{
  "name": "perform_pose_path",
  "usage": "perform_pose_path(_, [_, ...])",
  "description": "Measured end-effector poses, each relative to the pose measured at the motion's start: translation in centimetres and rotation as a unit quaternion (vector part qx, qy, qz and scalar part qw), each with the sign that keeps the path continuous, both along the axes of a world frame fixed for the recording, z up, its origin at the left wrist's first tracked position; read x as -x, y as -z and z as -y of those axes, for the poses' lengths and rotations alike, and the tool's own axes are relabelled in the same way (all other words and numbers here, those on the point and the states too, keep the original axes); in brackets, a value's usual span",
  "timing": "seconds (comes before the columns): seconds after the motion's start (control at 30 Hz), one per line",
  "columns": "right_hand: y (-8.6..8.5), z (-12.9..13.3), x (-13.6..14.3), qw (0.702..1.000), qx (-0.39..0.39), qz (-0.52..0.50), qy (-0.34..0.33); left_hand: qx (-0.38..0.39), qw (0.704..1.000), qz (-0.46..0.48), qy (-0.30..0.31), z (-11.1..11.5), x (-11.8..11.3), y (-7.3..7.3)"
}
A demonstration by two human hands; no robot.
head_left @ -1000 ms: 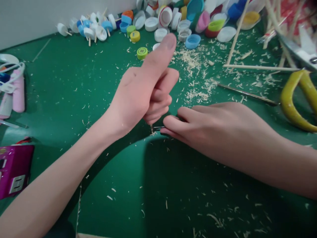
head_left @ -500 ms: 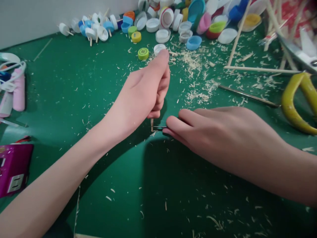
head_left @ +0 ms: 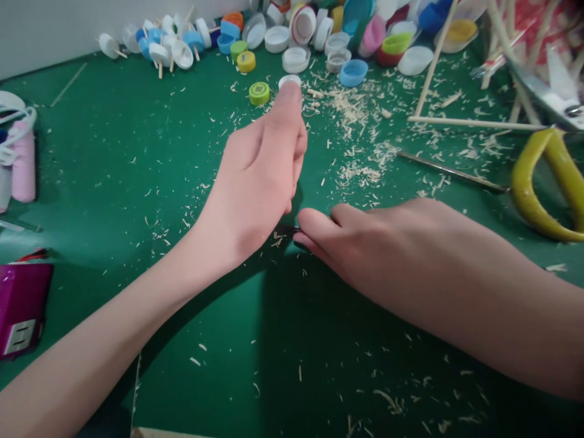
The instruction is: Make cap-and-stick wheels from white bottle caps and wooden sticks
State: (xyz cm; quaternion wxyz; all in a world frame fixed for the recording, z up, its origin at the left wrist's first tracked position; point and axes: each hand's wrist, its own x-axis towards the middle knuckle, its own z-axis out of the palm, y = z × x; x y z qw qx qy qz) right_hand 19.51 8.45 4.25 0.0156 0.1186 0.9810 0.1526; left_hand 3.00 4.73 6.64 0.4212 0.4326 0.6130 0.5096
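My left hand [head_left: 260,176] is closed in a fist with the thumb on top, above the green tabletop [head_left: 205,389]. The thin wooden stick in its grip is hidden behind the hand at this moment. Low to the table on the right, my right hand [head_left: 378,243] pinches a small dark blade [head_left: 287,229], whose tip points at the underside of the left fist. A few wood shavings [head_left: 277,239] lie just below the blade. Just past my left thumb a white bottle cap [head_left: 289,79] shows, partly covered.
Many bottle caps [head_left: 276,39] are heaped at the back, with caps on sticks [head_left: 159,52] to their left. Scissors with yellow handles [head_left: 524,176], a metal rod [head_left: 451,170] and wooden sticks [head_left: 474,123] lie right. A magenta box [head_left: 27,304] stands left.
My left hand has tilted and dropped slightly, so the stick's lower end, visible before against the blade, is now out of sight. The whole view has shifted a little.
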Motion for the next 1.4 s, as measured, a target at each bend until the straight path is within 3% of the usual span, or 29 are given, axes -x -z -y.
perform_pose_path(0.1, [-0.2, 0.4, -0.1, 1.000, -0.004, -0.007, 0.003, -0.011, 0.999, 0.030, -0.038, 0.1, -0.5, 0.3])
perform_pose_path(0.23, [-0.3, 0.8, -0.2, 1.000, -0.006, 0.003, 0.015, 0.001, 0.997, 0.059, -0.039, 0.0, -0.4, 0.5])
perform_pose_path(0.33, [0.0, 0.9, -0.1, 1.000, -0.004, 0.008, 0.020, 0.005, 0.999, 0.034, -0.021, -0.1, -0.1, 0.7])
perform_pose_path(0.57, [0.1, 1.2, -0.3, 0.998, 0.011, 0.058, 0.035, -0.065, 0.997, -0.015, -0.036, -0.1, -0.4, 1.6])
perform_pose_path(0.77, [0.1, 1.7, -0.5, 0.999, 0.021, -0.027, 0.018, -0.082, 0.996, -0.011, -0.014, 0.0, -0.2, 1.8])
perform_pose_path(0.93, [0.1, 1.6, -0.5, 0.999, 0.036, -0.021, 0.027, -0.081, 0.996, 0.014, -0.016, 0.1, -0.1, 1.9])
perform_pose_path(1.17, [0.3, 1.7, -0.3, 0.998, 0.013, -0.007, 0.057, -0.065, 0.997, -0.043, -0.019, 0.3, 0.0, 1.8])
perform_pose_path(1.4, [-0.7, 1.7, 0.4, 0.993, 0.037, 0.055, 0.093, -0.044, 0.991, -0.114, -0.044, 0.6, 0.3, 1.5])
